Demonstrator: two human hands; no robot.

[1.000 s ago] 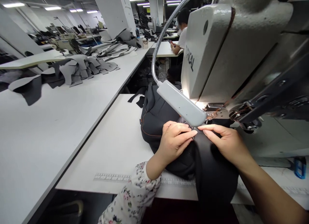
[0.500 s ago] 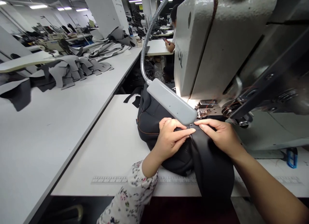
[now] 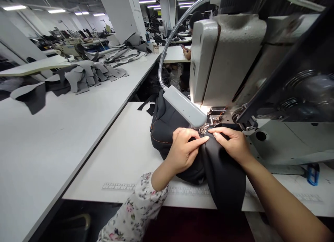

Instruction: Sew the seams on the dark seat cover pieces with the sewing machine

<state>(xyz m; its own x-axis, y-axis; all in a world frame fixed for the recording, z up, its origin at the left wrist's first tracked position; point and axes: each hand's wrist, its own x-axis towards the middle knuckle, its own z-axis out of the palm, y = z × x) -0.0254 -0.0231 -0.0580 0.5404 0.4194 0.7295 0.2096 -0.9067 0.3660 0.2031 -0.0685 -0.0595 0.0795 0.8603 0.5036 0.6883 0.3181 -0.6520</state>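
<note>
A black fabric piece with orange stitching [image 3: 163, 132] lies bunched beneath the sewing machine [image 3: 232, 57], and a wide panel of it drapes over the table's front edge. My left hand [image 3: 184, 148] is closed on the fabric left of the seam, index finger pointing along it. Opposite, my right hand [image 3: 233, 142] pinches the fabric between thumb and forefinger. Both sets of fingertips lie close together, just in front of the metal presser foot [image 3: 202, 131]. The needle tip cannot be made out.
A grey lamp [image 3: 185, 108] on a bendable metal neck hangs just above the left hand. Printed ruler marks [image 3: 118, 186] run along the table front. A blue object [image 3: 313, 174] stands at right. Grey fabric cutouts [image 3: 83, 75] cover the neighbouring table. A person's hand [image 3: 187, 53] holds a phone beyond.
The camera view has shifted, so the machine appears lower and farther left. More of the presser foot shows in front of the lamp. Both hands keep their grip on the fabric.
</note>
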